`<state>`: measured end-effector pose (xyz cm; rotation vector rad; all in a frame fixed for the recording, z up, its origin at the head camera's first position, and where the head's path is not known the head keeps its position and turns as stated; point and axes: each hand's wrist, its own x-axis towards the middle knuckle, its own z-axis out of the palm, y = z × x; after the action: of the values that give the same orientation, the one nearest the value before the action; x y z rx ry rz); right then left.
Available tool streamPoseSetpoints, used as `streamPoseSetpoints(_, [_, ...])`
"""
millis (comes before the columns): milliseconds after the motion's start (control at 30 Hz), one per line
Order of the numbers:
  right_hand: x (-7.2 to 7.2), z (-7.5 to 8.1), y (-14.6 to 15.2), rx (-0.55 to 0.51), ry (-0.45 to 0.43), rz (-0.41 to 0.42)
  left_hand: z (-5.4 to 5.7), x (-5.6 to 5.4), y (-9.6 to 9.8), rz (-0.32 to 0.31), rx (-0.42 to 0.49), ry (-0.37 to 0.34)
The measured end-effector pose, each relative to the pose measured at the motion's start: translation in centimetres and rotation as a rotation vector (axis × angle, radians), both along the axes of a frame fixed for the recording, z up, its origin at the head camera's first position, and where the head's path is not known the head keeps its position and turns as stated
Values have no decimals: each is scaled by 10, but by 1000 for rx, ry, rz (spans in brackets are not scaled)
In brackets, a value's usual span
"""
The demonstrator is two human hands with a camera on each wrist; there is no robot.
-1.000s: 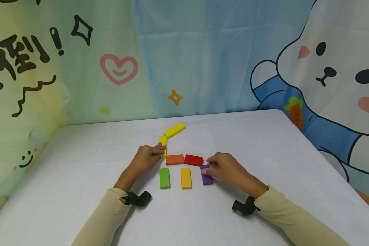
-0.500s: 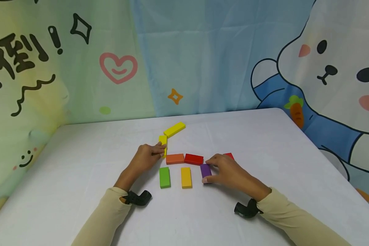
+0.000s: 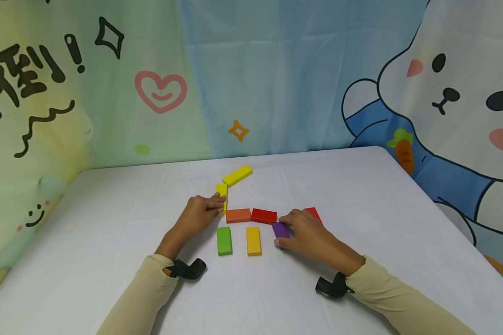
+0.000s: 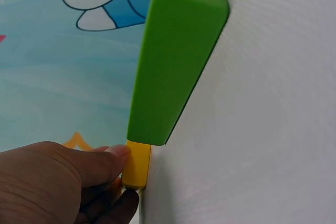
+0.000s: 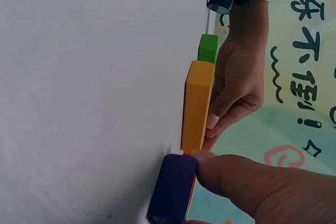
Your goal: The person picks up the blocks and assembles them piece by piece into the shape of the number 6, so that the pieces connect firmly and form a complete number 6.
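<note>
My left hand pinches an upright-lying yellow block between thumb and fingers; its near part is partly covered by the fingers. My right hand grips a purple block, thumb at its near end and a fingertip at its far end. Beside the purple block's far end lies a red block, end to end with an orange block. Another red block shows past the right hand, mostly hidden. In the right wrist view the thumb lies along the dark purple block.
A second yellow block slants away from the far end of the held one. In front of the orange and red row lie a green block and an amber block. A printed curtain hangs behind the white table.
The right thumb has moved from the purple block's middle to its near end, and that block has turned slightly. The second red block has come into view behind the right hand. The left hand stays.
</note>
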<state>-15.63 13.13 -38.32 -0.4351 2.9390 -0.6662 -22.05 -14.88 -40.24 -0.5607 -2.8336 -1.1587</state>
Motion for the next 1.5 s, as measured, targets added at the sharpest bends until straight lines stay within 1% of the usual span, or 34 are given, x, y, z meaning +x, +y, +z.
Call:
streamPoseSetpoints(300, [-3,2,2,-13,-38,3,2,1,0,-1,8,-3])
streamPoseSetpoints(600, [-7,5,2,-2,-42,14,1,0,-3,-20,44,22])
streamPoseSetpoints(800, [-9,6,3,9,-43,28,0,0,-2,-42,47,26])
streamPoseSetpoints(1033, [-13,7,5,-7,-33,21,1,-1,-1,-28,44,18])
streamPoseSetpoints(1300, [-17,6,7,1,-27,45,1,-1,-2,-29,39,36])
streamPoseSetpoints(1500, [-18,6,5,16,-38,54,0,-1,-2,-28,48,21])
